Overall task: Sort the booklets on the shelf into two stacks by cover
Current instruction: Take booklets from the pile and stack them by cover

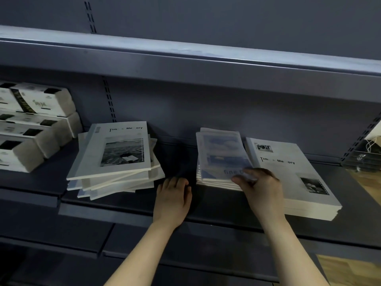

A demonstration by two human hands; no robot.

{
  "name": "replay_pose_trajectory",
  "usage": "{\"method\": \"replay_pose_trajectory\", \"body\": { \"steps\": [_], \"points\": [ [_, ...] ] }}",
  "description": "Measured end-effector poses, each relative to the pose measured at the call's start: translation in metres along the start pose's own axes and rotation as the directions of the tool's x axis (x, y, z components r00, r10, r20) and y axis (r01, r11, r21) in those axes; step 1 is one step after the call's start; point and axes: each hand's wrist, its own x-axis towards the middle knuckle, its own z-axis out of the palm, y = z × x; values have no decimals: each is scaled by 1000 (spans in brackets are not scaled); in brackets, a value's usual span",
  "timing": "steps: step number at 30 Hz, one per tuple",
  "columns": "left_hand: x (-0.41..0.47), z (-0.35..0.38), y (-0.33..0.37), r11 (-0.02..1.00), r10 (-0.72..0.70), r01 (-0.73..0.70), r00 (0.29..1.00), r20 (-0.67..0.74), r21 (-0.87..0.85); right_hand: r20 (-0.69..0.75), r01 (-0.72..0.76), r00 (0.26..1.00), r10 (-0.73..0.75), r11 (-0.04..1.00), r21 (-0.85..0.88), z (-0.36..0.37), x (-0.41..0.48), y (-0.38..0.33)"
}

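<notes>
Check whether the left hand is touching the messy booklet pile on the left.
Apart. The head view shows bare dark shelf between the left hand and the messy booklet pile; the hand rests on the shelf.

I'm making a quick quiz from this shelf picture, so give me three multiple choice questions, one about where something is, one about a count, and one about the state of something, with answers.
1. Where does the right hand rest?
A. On the near edge of the blue sky-cover stack
B. On the messy pile
C. On the boxes

2. How many separate piles of booklets lie on the shelf?
A. One
B. Three
C. Five

3. What is the state of the messy left pile?
A. Squared up neatly
B. Fanned out, corners askew
C. Standing upright

Answers:
1. A, its fingers lie on that stack's front edge, while the left hand lies on the bare shelf.
2. B, the left pile, the blue stack and the right grey stack.
3. B, booklet edges jut out at different angles.
</notes>
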Motion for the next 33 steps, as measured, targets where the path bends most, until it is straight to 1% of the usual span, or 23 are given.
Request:
{"method": "replay_pose_trajectory", "body": {
  "steps": [3,8,15,22,26,29,31,33],
  "points": [
    [0,0,-1,1000,-3,3,1000,0,-7,-19,-6,1000,5,998,-56,9,7,2],
    [0,0,0,1000,-3,3,1000,9,-18,7,5,1000,-5,1000,-20,20,20,1],
    [1,0,-1,1000,-4,4,1000,12,-17,7,9,1000,-10,998,56,25,32,-4],
    [4,-1,-1,999,10,-8,999,47,-43,16,8,1000,-9,998,66,31,32,-4],
    [3,-2,-1,999,11,-8,999,51,-50,34,-30,999,28,997,73,29,31,-5],
    [2,-4,-2,997,12,-7,997,71,-71,68,-55,996,49,995,89,24,30,-7],
    [1,-8,-2,994,49,-41,995,84,-100,138,-85,988,68,989,119,15,29,-8],
    [-1,-13,-2,989,95,-80,989,114,-128,224,-88,972,67,993,84,6,24,-8]
  ]
}}
